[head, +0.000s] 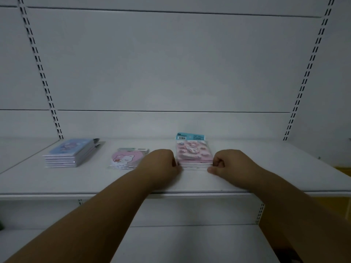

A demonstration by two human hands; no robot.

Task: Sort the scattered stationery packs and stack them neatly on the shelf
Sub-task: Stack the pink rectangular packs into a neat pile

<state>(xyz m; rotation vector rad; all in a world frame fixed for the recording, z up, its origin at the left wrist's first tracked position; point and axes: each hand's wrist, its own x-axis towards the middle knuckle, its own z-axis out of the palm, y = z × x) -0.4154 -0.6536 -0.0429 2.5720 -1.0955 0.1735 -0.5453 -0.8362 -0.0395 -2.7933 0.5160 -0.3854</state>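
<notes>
Shelf (266, 179), white and wide, carries 3 groups of stationery: a blue stack (69, 153) at the left, a single pink heart-shaped pack (126, 158) in the middle, and a pink stack (193, 153) at the right. Left hand (161, 164) and right hand (227, 163), both curled into loose fists, press against the pink stack's 2 sides. Its blue header card (190, 136) bears a barcode; the text is unreadable.
</notes>
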